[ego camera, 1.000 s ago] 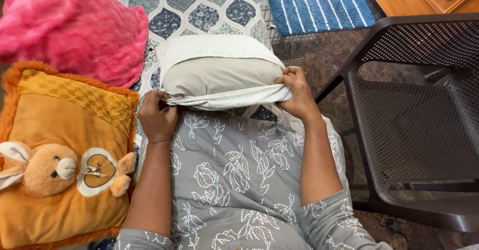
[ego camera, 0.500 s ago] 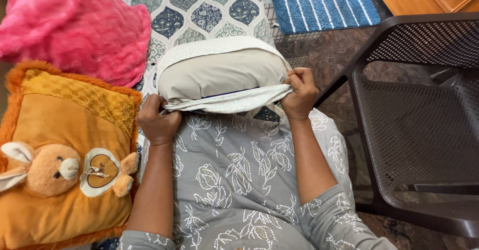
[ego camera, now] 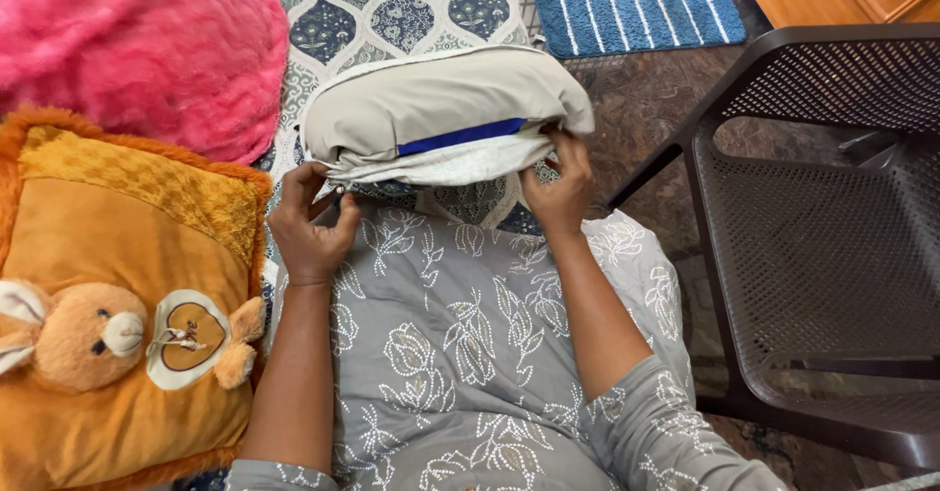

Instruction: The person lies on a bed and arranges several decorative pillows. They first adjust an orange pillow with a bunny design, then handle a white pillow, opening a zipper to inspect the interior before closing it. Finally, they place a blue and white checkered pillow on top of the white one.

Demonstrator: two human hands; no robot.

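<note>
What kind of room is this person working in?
Most likely a bedroom at home. The hands hold a pillow over a patterned bedsheet, with a pink cushion and an orange teddy cushion beside it, and a striped floor mat beyond.

A pillow point(ego camera: 441, 109) lies straight ahead of me on the bed point(ego camera: 392, 1), just past my lap. My left hand point(ego camera: 311, 225) grips the near left corner of its cover; my right hand point(ego camera: 556, 189) grips the near edge toward the right. To my left, a cushion with a stuffed bear on it point(ego camera: 108, 325) lies beside my left arm, and a fluffy cushion point(ego camera: 137, 50) sits behind it. A chair point(ego camera: 813, 236) stands on the floor to my right, with a mat point(ego camera: 636, 6) beyond it.
</note>
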